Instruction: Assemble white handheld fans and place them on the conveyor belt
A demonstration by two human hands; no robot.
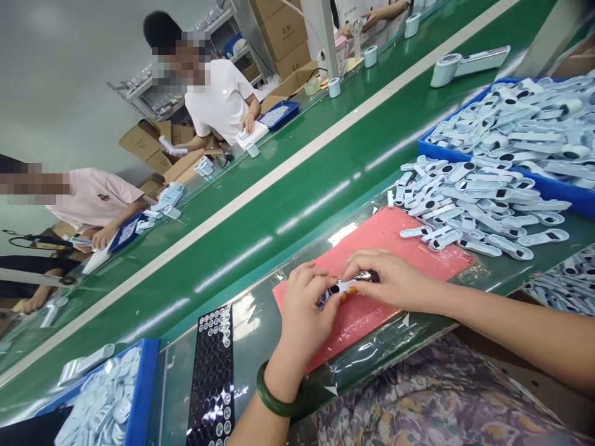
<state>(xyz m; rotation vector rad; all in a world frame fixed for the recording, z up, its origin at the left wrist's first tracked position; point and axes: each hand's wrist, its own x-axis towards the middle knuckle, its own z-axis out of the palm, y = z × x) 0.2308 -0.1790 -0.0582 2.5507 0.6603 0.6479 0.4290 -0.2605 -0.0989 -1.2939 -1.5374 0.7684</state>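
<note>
Over a red mat (pixel 372 241), my two hands meet at a small light-blue plastic part (pixel 343 287). My left hand (pixel 304 303), a green bangle on its wrist, pinches this part, and a dark spot shows on it. My right hand (pixel 388 275) is closed around a short, dark, shiny metal tool (pixel 369 276) whose kind I cannot make out. The fingertips of both hands touch at the part and hide most of it. Right of the mat lies a loose pile of light-blue handle-shaped parts (pixel 469 198) with dark oval windows.
A blue tray (pixel 427 147) heaped with similar parts stands at right; another blue bin (pixel 151 384) is at lower left. Beside it lies a black sheet (pixel 209 371) holding small round pieces. A green conveyor belt (pixel 297 192) runs behind the mat, with co-workers (pixel 223 99) across it.
</note>
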